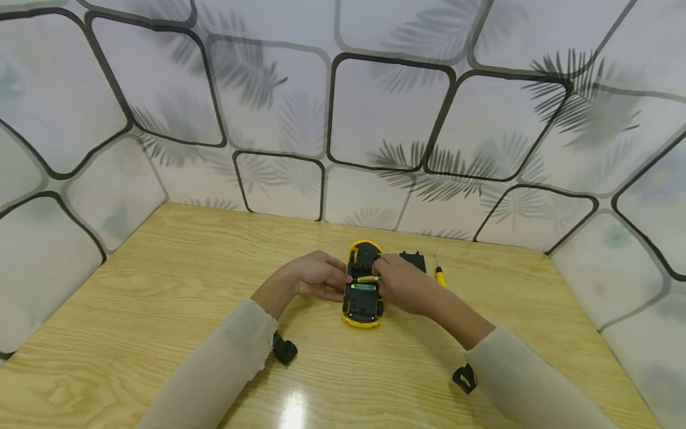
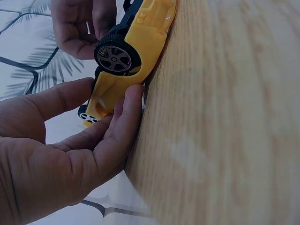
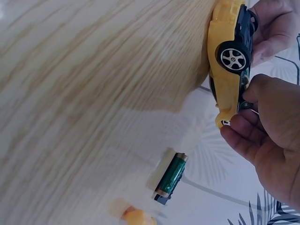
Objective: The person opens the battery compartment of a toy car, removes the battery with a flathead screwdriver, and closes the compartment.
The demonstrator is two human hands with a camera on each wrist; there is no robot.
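A yellow toy car lies upside down on the table, its black underside facing up. My left hand holds the car by its left side; in the left wrist view the thumb is at the upper edge and fingers lie along the yellow body. One green battery sits in the open compartment. Just beyond it, a gold-coloured battery lies slightly tilted across the compartment. My right hand pinches this battery's right end, and its fingers hide that tip.
Right of the car lie a black cover and a yellow-handled screwdriver. The right wrist view shows another green battery beside the cover. Patterned panels border the wooden table at the back and sides.
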